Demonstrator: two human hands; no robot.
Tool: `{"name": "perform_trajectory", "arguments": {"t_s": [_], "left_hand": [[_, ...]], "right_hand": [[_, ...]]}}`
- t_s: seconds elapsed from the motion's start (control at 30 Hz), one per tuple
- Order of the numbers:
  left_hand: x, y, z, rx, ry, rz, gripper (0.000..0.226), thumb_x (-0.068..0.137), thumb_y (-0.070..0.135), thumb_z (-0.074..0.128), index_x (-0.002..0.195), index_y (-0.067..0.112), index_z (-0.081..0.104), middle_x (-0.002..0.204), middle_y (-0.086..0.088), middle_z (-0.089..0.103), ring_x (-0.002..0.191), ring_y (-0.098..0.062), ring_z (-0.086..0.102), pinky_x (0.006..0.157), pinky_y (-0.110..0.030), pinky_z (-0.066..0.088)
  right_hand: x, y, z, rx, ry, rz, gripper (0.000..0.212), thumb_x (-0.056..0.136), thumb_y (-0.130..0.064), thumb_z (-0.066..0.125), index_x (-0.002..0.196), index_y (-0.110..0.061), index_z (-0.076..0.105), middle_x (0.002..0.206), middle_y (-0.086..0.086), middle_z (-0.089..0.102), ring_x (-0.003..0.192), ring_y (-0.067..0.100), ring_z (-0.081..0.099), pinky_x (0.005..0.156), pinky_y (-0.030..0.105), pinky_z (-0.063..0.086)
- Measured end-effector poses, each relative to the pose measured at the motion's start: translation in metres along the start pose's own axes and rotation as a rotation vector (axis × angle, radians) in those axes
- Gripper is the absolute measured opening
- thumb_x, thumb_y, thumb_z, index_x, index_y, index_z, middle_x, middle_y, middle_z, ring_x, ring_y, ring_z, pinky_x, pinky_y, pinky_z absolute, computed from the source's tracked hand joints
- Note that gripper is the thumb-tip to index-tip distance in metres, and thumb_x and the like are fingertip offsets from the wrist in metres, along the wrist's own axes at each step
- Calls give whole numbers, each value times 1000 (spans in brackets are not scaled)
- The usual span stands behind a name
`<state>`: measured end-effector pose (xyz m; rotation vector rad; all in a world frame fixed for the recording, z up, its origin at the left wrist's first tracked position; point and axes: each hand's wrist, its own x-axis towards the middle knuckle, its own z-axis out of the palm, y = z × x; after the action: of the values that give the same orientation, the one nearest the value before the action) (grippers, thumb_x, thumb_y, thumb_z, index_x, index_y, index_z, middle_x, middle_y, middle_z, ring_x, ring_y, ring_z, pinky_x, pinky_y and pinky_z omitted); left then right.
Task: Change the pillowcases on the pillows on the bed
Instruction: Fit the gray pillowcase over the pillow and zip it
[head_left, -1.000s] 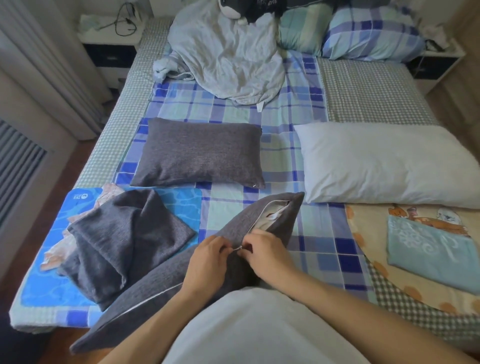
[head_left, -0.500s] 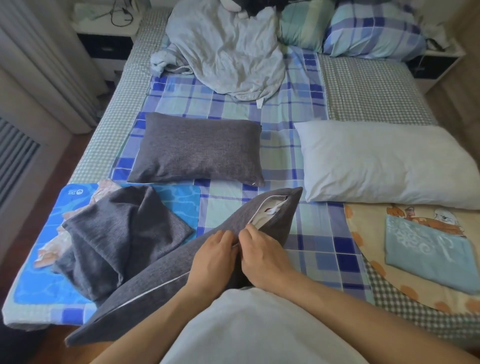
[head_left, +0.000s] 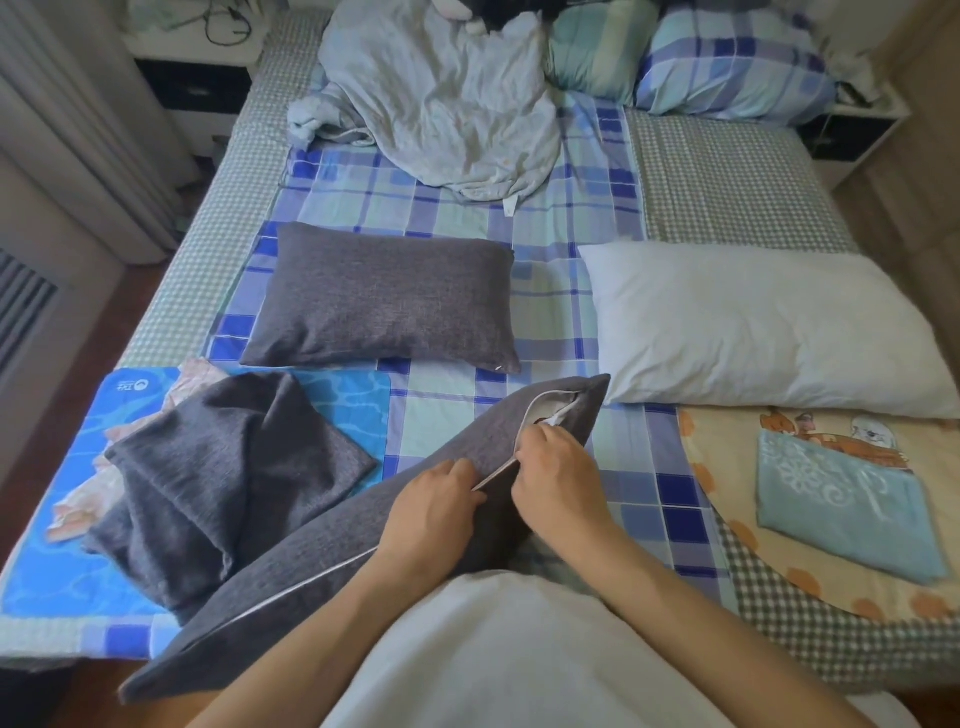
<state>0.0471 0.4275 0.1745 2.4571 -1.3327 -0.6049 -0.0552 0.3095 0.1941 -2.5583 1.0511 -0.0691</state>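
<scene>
- Fingertips (head_left: 535, 434) of the right hand (head_left: 558, 480) are pinched together at the zipper (head_left: 498, 474) of a dark grey pillowcase (head_left: 322, 566), at the point where the zipped part meets the open gap.
- Fingers of the left hand (head_left: 431, 506) are closed on the grey fabric just beside the zipper line, close to the right hand.
- The pillowcase is seen stretched over a pillow that lies diagonally across the near edge of the bed (head_left: 218, 208), one corner pointing up toward the white pillow (head_left: 753, 322).
- Near that upper corner the zipper is left open, and pale inner material (head_left: 553, 410) is visible in the gap.
- A second pillow in a grey case (head_left: 384, 299) is laid flat on the checked sheet (head_left: 452, 410), beyond the hands.
- The bare white pillow is placed to the right of it, the two well apart.
- A loose grey pillowcase (head_left: 223, 483) is crumpled on a blue mat (head_left: 72, 582) at the left near corner of the bed.
- A folded light blue cloth (head_left: 841, 504) is laid on a cream patterned blanket (head_left: 727, 499) at the right near corner.
- A rumpled pale quilt (head_left: 447, 98) is heaped at the head of the bed, with two checked pillows (head_left: 727, 57) beside it.
</scene>
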Motion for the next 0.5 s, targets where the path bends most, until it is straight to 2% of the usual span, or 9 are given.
{"name": "perform_trajectory", "arguments": {"t_s": [0.13, 0.2, 0.3, 0.43, 0.5], "left_hand": [[-10, -7, -2, -29, -77, -18, 14, 103, 36, 52, 105, 22, 58, 110, 2, 65, 93, -18, 63, 84, -32, 52], [-18, -14, -2, -44, -87, -23, 12, 103, 36, 52, 98, 25, 54, 109, 2, 66, 92, -17, 62, 81, -29, 49], [-16, -15, -5, -59, -78, 6, 14, 103, 37, 52, 93, 27, 51, 106, 3, 65, 89, -17, 61, 80, -29, 49], [-14, -17, -4, -22, -53, 22, 13, 104, 40, 49, 100, 28, 52, 106, 7, 63, 88, -12, 59, 78, -26, 49], [-15, -19, 0, -11, -3, 62, 11, 104, 38, 49, 98, 29, 51, 104, 8, 60, 89, -14, 58, 76, -26, 47]], "right_hand": [[16, 28, -15, -3, 91, 178, 16, 91, -7, 62, 106, -10, 59, 102, 5, 62, 91, 20, 60, 77, 29, 51], [25, 49, -29, -24, 172, 245, 12, 95, -9, 57, 107, -7, 59, 102, 9, 63, 91, 22, 58, 73, 28, 43], [33, 62, -43, -103, 217, 229, 12, 98, -11, 56, 105, -2, 61, 103, 14, 64, 95, 28, 58, 72, 28, 34], [44, 63, -45, -117, 152, 159, 16, 98, -11, 54, 110, -2, 59, 113, 9, 55, 100, 23, 54, 74, 25, 35], [52, 78, -47, -101, 88, 219, 18, 98, -12, 54, 113, -2, 58, 119, 7, 52, 103, 23, 53, 75, 27, 37]]}}
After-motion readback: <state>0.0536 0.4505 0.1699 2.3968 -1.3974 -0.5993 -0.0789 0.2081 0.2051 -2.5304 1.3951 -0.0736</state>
